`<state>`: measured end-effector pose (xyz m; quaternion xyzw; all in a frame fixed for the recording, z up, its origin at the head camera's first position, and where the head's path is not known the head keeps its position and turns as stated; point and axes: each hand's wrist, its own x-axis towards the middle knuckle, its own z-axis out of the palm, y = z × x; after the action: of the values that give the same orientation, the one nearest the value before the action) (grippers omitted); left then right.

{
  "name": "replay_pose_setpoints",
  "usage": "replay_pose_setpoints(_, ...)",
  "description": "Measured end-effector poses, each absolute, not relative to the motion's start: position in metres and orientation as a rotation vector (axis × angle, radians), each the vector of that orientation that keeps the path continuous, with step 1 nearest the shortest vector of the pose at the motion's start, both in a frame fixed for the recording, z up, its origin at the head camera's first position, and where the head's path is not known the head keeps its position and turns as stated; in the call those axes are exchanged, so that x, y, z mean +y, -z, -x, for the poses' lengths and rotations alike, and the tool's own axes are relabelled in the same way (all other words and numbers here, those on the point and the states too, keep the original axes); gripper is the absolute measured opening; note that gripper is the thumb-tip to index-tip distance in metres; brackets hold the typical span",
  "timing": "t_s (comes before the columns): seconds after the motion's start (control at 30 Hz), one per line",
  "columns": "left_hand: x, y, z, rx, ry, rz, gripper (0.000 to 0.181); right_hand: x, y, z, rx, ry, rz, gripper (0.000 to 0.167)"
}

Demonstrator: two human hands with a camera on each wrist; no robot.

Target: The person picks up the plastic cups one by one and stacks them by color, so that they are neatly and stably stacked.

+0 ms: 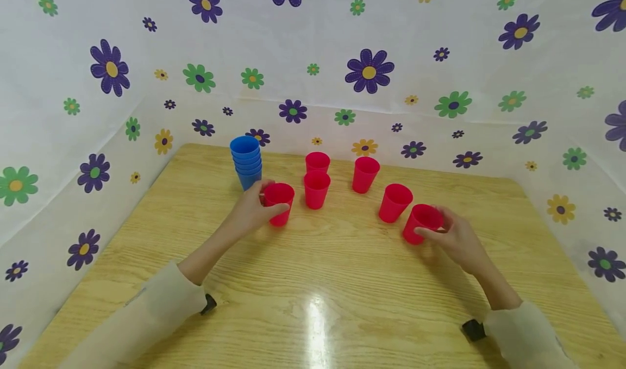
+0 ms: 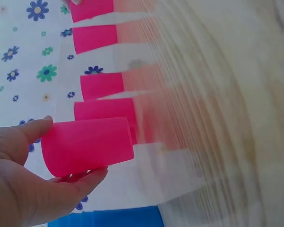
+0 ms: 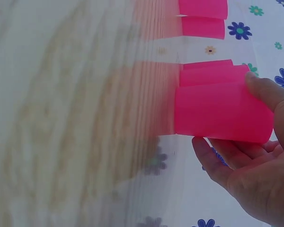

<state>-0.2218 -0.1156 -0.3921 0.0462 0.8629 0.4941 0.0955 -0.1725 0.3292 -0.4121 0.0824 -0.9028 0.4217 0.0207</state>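
At the left end of an arc of red cups, my left hand [image 1: 254, 208] grips a red cup [image 1: 280, 203], thumb on the near side and fingers round the far side. In the left wrist view that cup [image 2: 87, 146] appears slightly off the table. My right hand [image 1: 457, 236] holds the red cup [image 1: 421, 225] at the right end, its base at the tabletop in the right wrist view. Between the hands stand several upright red cups: one [image 1: 317, 189] with another [image 1: 318, 161] behind it, one [image 1: 365, 174] farther back, and one [image 1: 395, 203] beside the right-hand cup.
A stack of nested blue cups [image 1: 246, 162] stands just behind my left hand. The wooden table [image 1: 313, 276] runs back to a white cloth [image 1: 313, 37] with printed flowers, which also hangs along both sides.
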Motion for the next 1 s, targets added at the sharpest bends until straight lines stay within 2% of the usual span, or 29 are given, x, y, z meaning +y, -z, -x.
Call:
replay_pose_setpoints(0.43,-0.078,0.377,0.184,2.372,-1.563,-0.374,0.073,0.322,0.411,0.161,-2.877,-1.286,-0.235,0.064)
replay_pose_setpoints(1.0,-0.01,0.347,0.179,2.216,-1.685,-0.601,0.071,0.318,0.408,0.156,-2.878,-1.304,-0.281,0.067)
